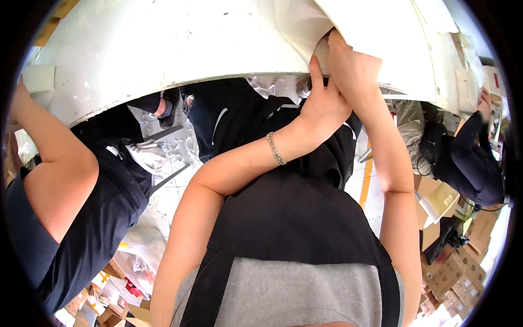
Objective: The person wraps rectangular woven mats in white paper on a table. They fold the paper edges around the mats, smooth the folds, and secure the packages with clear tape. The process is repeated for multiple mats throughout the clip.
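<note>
At the front edge of a white worktable, my two hands are close together on off-white sheet material. My left hand, with a beaded bracelet on its wrist, reaches in from the left, its palm against the edge of the material and a finger pointing up. My right hand lies over it, its fingertips hidden under a raised fold of the sheet. A small off-white flap sticks out beside the right hand. What the fingers grip inside the fold cannot be seen.
A co-worker's bare arm rests at the table's left end. Another co-worker in dark sleeves handles an off-white piece at the right. Cardboard boxes are stacked lower right, and a clear plastic bin stands lower left. White scraps litter the floor.
</note>
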`<state>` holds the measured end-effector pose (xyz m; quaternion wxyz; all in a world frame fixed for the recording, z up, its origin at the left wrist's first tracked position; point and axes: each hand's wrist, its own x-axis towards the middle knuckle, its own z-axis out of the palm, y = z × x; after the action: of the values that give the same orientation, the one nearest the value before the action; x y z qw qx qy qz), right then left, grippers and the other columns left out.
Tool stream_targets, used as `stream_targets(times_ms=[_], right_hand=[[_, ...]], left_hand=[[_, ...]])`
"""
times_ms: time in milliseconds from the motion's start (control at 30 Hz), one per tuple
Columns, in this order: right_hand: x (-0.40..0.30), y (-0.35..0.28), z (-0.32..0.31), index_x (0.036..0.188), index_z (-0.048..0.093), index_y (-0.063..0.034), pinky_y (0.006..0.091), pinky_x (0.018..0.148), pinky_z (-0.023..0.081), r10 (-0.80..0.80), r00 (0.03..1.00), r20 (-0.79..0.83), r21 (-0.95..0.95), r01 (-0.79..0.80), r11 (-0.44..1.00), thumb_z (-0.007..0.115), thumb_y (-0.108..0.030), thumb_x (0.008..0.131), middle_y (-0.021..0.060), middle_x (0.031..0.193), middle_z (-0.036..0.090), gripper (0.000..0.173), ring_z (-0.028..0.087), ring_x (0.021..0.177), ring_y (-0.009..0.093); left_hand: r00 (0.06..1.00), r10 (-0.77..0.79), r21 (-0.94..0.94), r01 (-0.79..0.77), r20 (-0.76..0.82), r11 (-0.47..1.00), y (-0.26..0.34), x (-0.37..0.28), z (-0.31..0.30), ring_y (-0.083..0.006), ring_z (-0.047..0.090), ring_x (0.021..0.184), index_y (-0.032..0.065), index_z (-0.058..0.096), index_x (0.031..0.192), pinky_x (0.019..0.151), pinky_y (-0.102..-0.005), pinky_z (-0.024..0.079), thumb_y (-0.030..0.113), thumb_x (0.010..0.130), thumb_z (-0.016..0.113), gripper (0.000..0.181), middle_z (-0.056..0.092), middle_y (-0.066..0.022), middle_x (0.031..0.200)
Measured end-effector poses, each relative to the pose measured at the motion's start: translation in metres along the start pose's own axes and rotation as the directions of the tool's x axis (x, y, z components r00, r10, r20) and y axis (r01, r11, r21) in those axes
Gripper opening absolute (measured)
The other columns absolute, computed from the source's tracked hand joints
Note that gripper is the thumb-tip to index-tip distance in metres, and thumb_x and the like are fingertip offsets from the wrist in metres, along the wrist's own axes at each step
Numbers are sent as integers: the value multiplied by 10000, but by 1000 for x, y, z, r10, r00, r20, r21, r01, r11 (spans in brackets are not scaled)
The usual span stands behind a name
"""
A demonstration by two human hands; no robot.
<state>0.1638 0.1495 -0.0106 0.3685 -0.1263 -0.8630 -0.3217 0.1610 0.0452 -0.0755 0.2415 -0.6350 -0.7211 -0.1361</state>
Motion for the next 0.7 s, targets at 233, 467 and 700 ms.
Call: stream_targets(times_ms=[233, 467, 700], right_hand=[[-2, -4, 7, 765, 688, -46, 355, 539, 532, -19, 1000, 20, -55, 20, 998, 708, -114, 638, 74, 676, 639, 145, 662, 617, 270], [-4, -4, 7, 785, 691, -46, 347, 536, 531, -31, 998, 48, -64, 34, 997, 708, -113, 639, 70, 678, 637, 162, 660, 617, 263], [-1, -2, 8, 805, 693, -45, 339, 532, 529, -12, 995, 101, -64, 18, 998, 707, -112, 639, 65, 679, 635, 179, 658, 616, 257]], left_hand=[[990, -62, -72, 53, -129, 996, 5, 0, 8, -336, 542, 1208, 134, 647, 1255, 938, -794, 337, 310, 814, 634, 475, 632, -101, 1232], [990, -47, -50, 40, -135, 998, 2, -2, 5, -358, 522, 1240, 127, 669, 1230, 934, -805, 330, 303, 800, 637, 466, 623, -113, 1268], [987, -21, -71, 10, -158, 997, -1, -2, 7, -344, 549, 1154, 123, 684, 1191, 937, -808, 311, 277, 773, 658, 446, 655, -81, 1154]])
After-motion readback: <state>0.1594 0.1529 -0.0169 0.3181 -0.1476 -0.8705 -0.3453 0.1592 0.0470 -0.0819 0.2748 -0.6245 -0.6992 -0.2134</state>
